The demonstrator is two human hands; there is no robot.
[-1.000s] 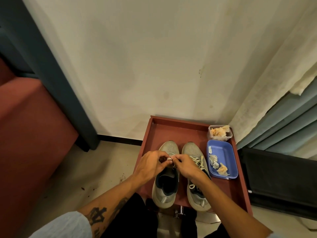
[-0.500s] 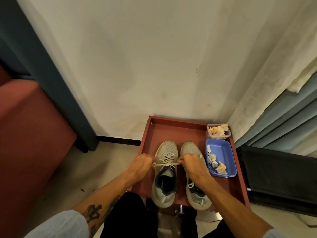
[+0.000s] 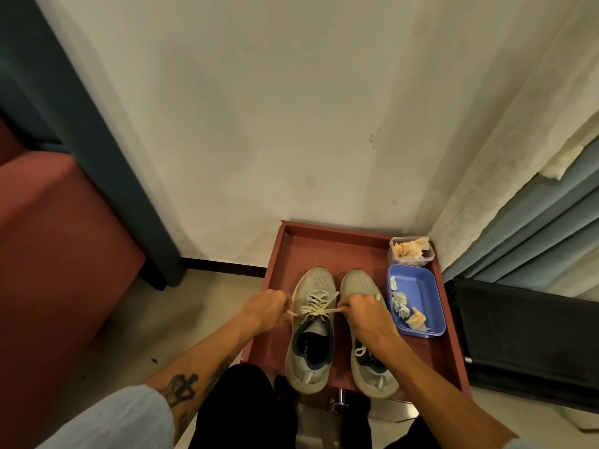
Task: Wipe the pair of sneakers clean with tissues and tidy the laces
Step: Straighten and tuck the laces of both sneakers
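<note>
Two grey sneakers stand side by side, toes to the wall, in a red-brown tray [image 3: 324, 244]. The left sneaker [image 3: 312, 354] has pale laces [image 3: 316, 303] pulled taut across its tongue. My left hand [image 3: 265, 311] grips one lace end at the shoe's left side. My right hand [image 3: 363, 311] grips the other end and covers the middle of the right sneaker [image 3: 358, 281]. A loose lace loop [image 3: 359, 350] of the right sneaker shows under my right wrist.
A blue tub [image 3: 418, 283] with crumpled used tissues sits at the tray's right. Behind it stands a clear box [image 3: 411, 251] of tissues. A dark red seat [image 3: 55, 254] is at the left, a black case [image 3: 525, 335] and curtains at the right.
My hands were together over the left sneaker's laces a second ago. They have since drawn apart sideways, pulling the lace ends tight.
</note>
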